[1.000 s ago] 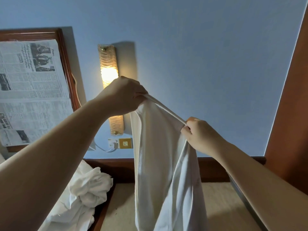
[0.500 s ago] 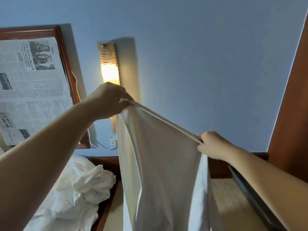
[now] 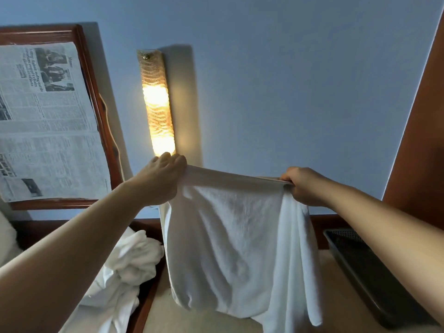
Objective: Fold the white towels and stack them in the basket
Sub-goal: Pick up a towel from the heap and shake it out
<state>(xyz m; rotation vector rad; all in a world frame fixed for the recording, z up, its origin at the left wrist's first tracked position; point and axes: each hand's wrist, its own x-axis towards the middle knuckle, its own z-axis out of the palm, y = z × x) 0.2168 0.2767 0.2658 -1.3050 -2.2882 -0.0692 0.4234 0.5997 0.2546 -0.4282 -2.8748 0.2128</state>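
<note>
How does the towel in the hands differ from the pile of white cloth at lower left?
The held towel hangs spread flat by its top edge between the left hand and right hand; the pile lies crumpled and untouched. The held towel is off the surface; the pile rests on it. Both are white.

two hands [image 3: 159, 180], one held towel [image 3: 235, 239], one basket [image 3: 374, 272]

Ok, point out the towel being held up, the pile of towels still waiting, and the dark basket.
Held towel [image 3: 235, 227], head view, middle of the hanging cloth.
Towel pile [image 3: 125, 267], head view, crumpled top of the heap at lower left.
Basket [image 3: 360, 267], head view, dark inner wall at lower right.
</note>
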